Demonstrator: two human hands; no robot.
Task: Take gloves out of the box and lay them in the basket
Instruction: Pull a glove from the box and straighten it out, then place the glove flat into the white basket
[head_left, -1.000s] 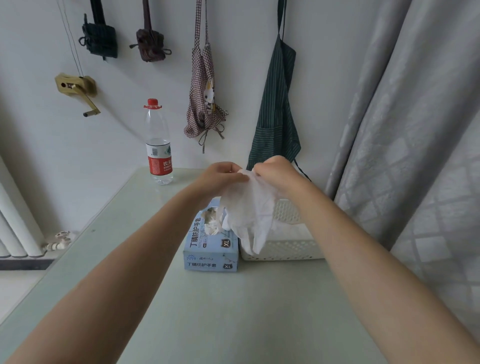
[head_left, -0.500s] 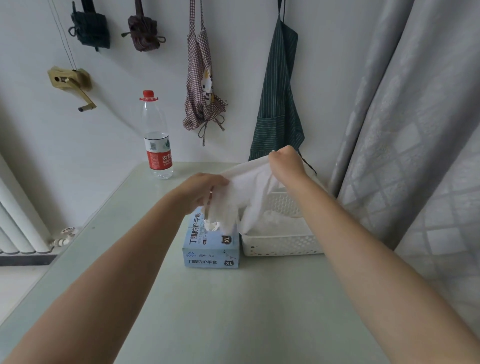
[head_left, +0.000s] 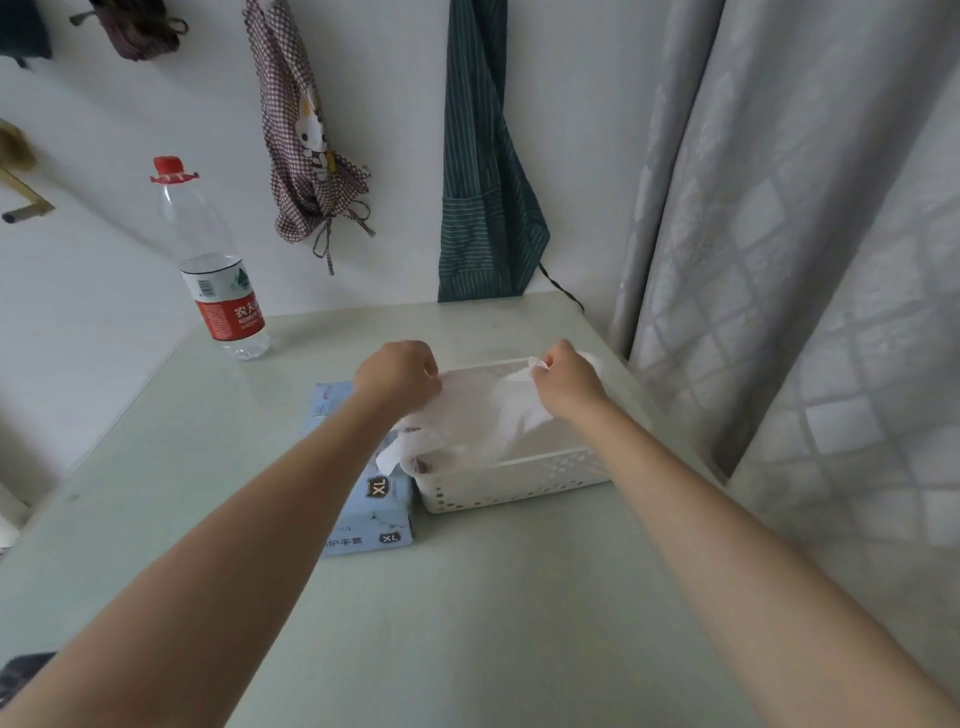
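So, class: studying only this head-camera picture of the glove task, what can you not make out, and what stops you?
- Box opening, head view: covered by the left forearm and the glove.
- Basket contents: the glove, held by left hand and right hand, is spread over them.
- Fingertips of both hands: curled away from the camera.
- Dark items at the top left: cut off by the frame edge.

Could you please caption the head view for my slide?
Both hands, left hand and right hand, hold a white glove over the basket beside the box.
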